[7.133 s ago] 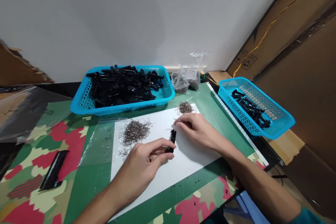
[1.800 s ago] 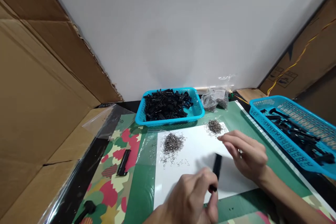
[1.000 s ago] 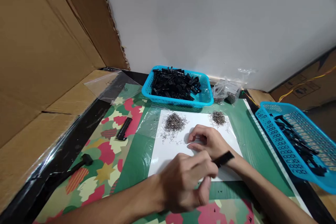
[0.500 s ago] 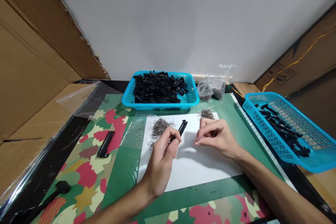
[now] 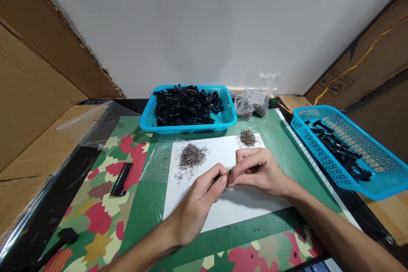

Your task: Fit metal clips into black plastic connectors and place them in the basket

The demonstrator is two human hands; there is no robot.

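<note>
Over a white sheet (image 5: 242,206), my left hand (image 5: 199,204) is closed on a black plastic part (image 5: 217,177), mostly hidden by the fingers. My right hand (image 5: 258,170) is pinched against the part's right end, its fingertips touching those of my left hand. What the right fingertips hold is hidden. A large pile of small metal springs (image 5: 192,155) lies on the sheet's left side, and a smaller pile (image 5: 247,137) lies behind my right hand. Another black part (image 5: 121,179) rests on the patterned cover at left.
A blue basket (image 5: 188,129) heaped with black parts stands at the back. Beside it are clear bags of metal pieces (image 5: 259,104). Another blue basket (image 5: 379,194) with fewer parts is at right. A black tool (image 5: 67,236) lies front left, near cardboard walls (image 5: 38,51).
My hands have come together; my right hand moved left onto the black part, which has turned and is now mostly covered. The view has shifted slightly.
</note>
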